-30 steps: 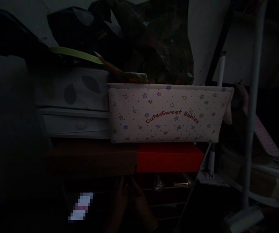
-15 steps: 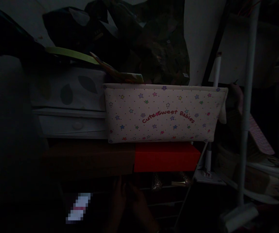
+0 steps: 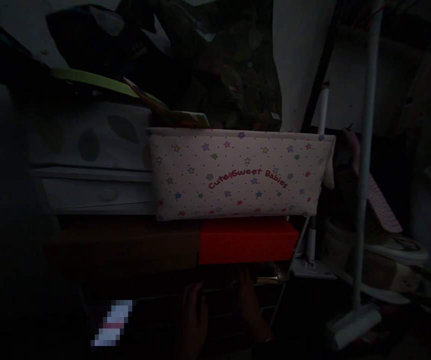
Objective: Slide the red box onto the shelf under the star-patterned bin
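Note:
The scene is very dark. My left hand (image 3: 194,315) is low in the middle, in front of a shoe rack (image 3: 223,315) with thin pale bars. Its fingers point up, slightly bent and apart, with nothing visible in them. My right hand (image 3: 248,300) reaches up to the top of the rack, just under a red box (image 3: 248,242). Its fingertips are at a dark glittery piece, apparently a shoe, and their grip is lost in the dark. To the right of that hand lies a glittery shoe (image 3: 281,275) with a gold strip.
A star-patterned fabric bin (image 3: 238,200) sits on the red box. A brown box (image 3: 133,245) is left of it, beneath a white drawer unit (image 3: 99,192). At right stand a white pole (image 3: 363,165) with a roller-like head and a beige-brown shoe-like object (image 3: 380,270). A pixelated patch (image 3: 113,322) glows lower left.
My hands, close together before, are now apart. The right hand has moved up and right to the glittery piece; the left stays low. The whole view has shifted slightly.

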`<state>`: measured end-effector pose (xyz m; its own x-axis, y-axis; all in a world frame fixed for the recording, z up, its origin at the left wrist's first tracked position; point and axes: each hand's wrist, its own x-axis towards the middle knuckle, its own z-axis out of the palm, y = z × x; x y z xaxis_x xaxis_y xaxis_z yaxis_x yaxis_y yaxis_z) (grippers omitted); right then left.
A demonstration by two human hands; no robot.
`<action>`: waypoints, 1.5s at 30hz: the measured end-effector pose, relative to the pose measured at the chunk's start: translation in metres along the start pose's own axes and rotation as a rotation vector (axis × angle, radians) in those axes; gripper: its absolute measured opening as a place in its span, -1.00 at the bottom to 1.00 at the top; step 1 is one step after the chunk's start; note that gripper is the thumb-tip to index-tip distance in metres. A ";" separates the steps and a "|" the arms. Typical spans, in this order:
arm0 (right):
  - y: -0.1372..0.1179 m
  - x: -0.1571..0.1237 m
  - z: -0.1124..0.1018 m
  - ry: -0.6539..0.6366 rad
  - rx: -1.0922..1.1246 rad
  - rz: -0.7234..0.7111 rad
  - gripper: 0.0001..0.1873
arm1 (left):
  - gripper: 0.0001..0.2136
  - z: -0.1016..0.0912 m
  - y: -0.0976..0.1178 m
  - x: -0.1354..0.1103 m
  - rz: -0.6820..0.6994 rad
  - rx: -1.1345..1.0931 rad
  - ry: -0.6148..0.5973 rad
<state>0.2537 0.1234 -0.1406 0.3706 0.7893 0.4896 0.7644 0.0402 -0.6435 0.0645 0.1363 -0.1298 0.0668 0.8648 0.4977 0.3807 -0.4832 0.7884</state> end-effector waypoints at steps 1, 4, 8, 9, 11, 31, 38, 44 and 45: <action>0.000 -0.001 0.005 -0.025 -0.028 -0.019 -0.16 | -0.65 0.007 0.000 -0.004 -0.058 -0.080 -0.097; -0.004 -0.001 0.011 -0.069 -0.169 -0.005 -0.22 | -0.52 0.028 -0.003 -0.014 -0.295 -0.272 -0.348; -0.015 0.005 0.005 -0.086 -0.257 0.030 -0.26 | -0.29 0.048 -0.011 -0.017 -0.508 -0.587 -0.526; -0.018 0.006 0.003 -0.082 -0.234 0.027 -0.26 | -0.24 0.052 -0.012 -0.016 -0.525 -0.668 -0.546; -0.022 0.008 -0.001 -0.051 -0.140 0.031 -0.30 | -0.18 0.057 -0.011 -0.013 -0.532 -0.805 -0.569; -0.056 0.013 0.013 0.206 0.929 0.483 -0.38 | -0.38 0.024 0.027 0.002 -0.235 -0.692 -0.556; -0.057 0.014 0.017 0.197 0.908 0.450 -0.46 | -0.39 0.027 0.017 0.003 -0.234 -0.659 -0.514; -0.061 0.017 0.019 0.181 0.951 0.418 -0.58 | -0.36 0.031 0.009 0.008 -0.225 -0.690 -0.524; -0.061 0.018 0.021 0.180 0.949 0.411 -0.58 | -0.36 0.031 0.007 0.009 -0.223 -0.693 -0.520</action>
<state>0.2028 0.1478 -0.1048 0.6406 0.7513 0.1588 -0.1366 0.3150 -0.9392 0.0968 0.1451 -0.1312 0.5316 0.8198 0.2129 -0.1971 -0.1248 0.9724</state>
